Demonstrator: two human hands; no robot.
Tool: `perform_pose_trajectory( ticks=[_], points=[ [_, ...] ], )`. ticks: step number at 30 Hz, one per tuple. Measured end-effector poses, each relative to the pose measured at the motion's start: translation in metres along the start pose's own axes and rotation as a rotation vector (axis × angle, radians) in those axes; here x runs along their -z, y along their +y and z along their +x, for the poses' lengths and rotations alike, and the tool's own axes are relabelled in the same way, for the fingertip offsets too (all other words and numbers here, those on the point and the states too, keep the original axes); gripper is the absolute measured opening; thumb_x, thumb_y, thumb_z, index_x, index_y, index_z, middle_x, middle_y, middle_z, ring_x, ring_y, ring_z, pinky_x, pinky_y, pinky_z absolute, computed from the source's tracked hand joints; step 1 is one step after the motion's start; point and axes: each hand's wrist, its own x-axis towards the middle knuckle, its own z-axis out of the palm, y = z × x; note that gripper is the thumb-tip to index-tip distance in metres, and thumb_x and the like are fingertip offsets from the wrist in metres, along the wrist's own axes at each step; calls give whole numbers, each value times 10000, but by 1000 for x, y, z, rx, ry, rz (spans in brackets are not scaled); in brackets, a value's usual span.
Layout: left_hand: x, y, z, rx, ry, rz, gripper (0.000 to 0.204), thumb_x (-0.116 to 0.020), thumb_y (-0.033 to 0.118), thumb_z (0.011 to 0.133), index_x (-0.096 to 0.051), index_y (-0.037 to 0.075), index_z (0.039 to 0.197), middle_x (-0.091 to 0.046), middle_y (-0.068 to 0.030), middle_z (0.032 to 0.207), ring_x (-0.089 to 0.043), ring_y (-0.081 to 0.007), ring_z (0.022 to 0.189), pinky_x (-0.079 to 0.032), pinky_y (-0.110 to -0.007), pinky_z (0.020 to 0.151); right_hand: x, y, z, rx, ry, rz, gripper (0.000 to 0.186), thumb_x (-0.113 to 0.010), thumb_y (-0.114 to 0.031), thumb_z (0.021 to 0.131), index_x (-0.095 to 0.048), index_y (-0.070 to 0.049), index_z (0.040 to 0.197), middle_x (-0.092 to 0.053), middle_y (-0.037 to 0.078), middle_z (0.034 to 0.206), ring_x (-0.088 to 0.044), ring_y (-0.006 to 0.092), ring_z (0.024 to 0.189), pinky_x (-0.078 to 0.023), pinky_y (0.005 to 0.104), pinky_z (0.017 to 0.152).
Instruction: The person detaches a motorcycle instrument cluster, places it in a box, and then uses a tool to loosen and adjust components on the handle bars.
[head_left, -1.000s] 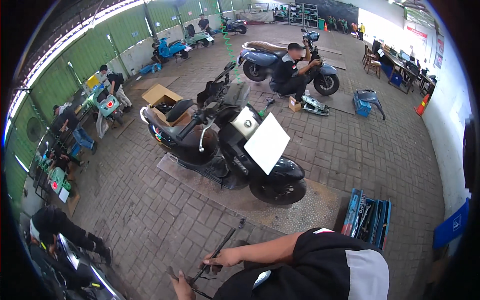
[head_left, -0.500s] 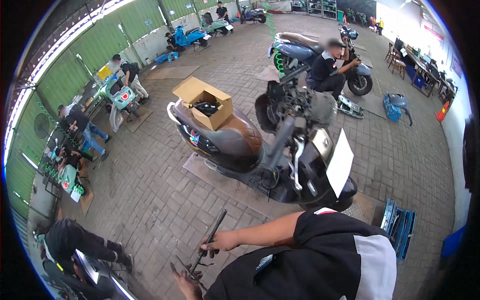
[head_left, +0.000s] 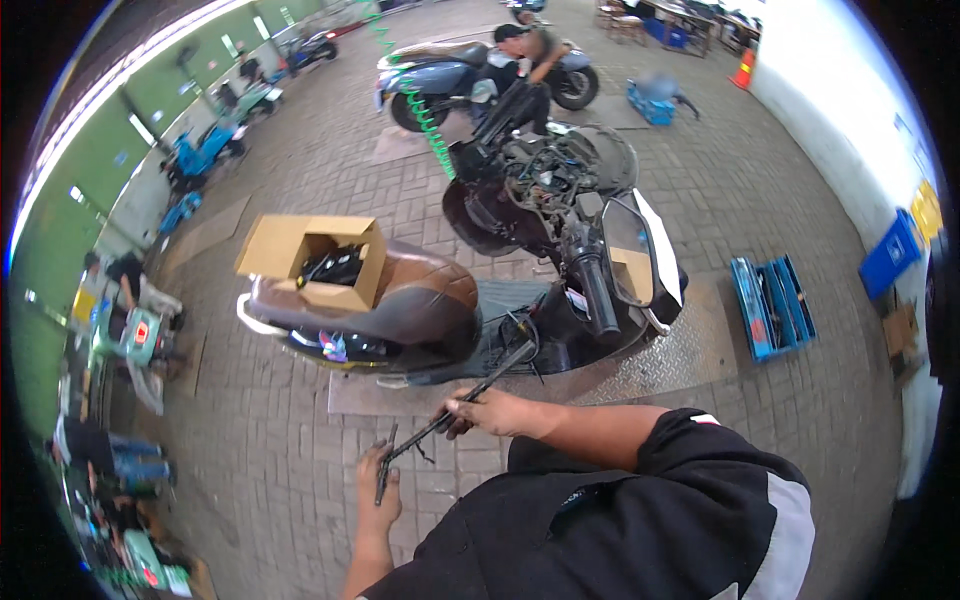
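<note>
Dark rod (head_left: 414, 441) in hands (head_left: 492, 411), probable shirt lettering (head_left: 573, 497)

- I'm getting decent, even light mid-frame
- white wall (head_left: 825, 85), upper right, is pretty blown out
- glare along the upper left
- fisheye bends my edges, corners go black
- smudgy blur over the blue box (head_left: 652, 112), upper right

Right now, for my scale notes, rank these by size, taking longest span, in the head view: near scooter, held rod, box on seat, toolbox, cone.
1. Near scooter
2. Held rod
3. Box on seat
4. Toolbox
5. Cone; it stands farther off, so its true rank is unsure.
</note>
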Motion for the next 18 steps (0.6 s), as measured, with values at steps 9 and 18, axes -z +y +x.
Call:
perform_pose_trajectory(
  ticks=[9, 18],
  points=[
    [-30, -3, 172, 171, -143, -579, 248, -546, 233, 958, -569, 3, 1050, -621, -119, 936, -620, -226, 879, -494, -351, 805, 54, -73, 44, 357, 244, -8, 263, -403, -169, 1041, -561, -9, 1177, -627, 90, 984, -626, 160, 860, -500, 310, 778],
    [-34, 47, 306, 110, -555, -819, 288, -589, 232, 954, -547, -20, 1085, -627, -108, 751, -635, -186, 611, -550, -314, 593, 110, -96, 94, 613, 816, -34, 252, -462, -259, 1031, -592, -67, 1129, -534, -2, 785, -479, 73, 682, -424, 250, 636]
  ],
)
